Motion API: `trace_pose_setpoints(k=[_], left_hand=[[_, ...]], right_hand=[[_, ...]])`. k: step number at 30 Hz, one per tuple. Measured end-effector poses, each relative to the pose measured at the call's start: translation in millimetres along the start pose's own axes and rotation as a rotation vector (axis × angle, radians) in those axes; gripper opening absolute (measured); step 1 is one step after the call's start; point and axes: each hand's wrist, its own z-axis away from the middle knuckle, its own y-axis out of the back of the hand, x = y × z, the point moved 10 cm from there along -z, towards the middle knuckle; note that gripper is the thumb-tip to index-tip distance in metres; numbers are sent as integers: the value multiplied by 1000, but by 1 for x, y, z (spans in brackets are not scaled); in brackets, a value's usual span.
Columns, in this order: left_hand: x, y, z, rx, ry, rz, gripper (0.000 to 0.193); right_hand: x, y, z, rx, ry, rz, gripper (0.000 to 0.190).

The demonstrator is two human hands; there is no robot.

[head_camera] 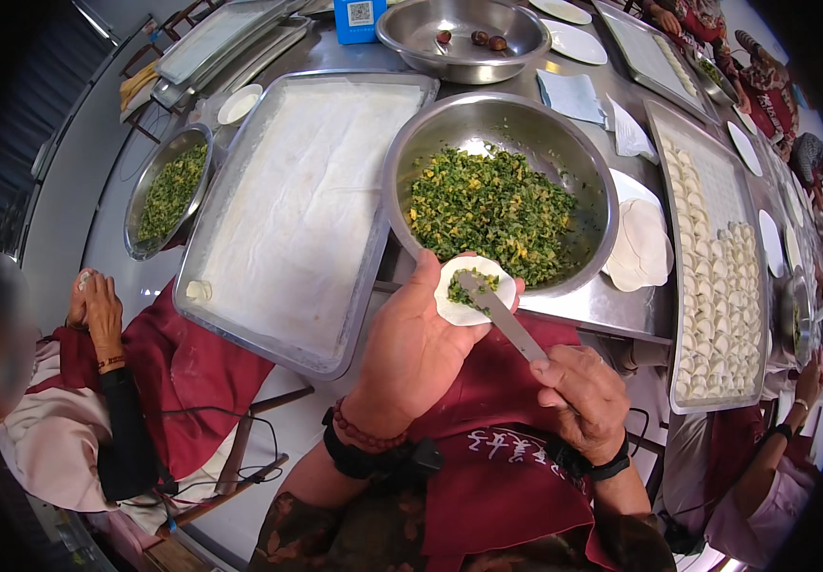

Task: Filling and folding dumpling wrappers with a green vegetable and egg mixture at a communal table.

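On the open palm and fingers of my left hand [411, 343] lies a round dumpling wrapper [458, 311] with a little chopped green and yellow filling [463, 289] on it. My right hand [586, 397] grips a flat metal spatula [515, 330], whose blade presses on that filling. Just beyond both hands stands a large steel bowl [397, 157] of the same kind of filling [490, 200]. A stack of round wrappers [640, 247] rests on a white plate [629, 187] right of the bowl. One folded dumpling [198, 289] sits in the near left corner of a lined metal tray [311, 214].
Right of me, a tray [715, 171] holds rows of dumplings [718, 307]. A steel basin [465, 61] with a few brown round items stands at the back. To the left, a co-worker [104, 322] sits near another filling bowl [172, 193]. Other people work at the far right.
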Motion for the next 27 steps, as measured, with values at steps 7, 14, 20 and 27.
trace_pose_setpoints(k=[7,14,20,27], left_hand=[[1,4,0,-6,5,11,48],[-3,2,21,-15,32,-178,55],[-25,23,24,86,169,42,64],[-37,33,15,89,213,22,61]], right_hand=[[6,18,1,64,-56,-47,26],[69,56,11,347,-476,-195,31],[101,48,8,347,-568,-398,28],[123,26,8,280,-706,-492,28]])
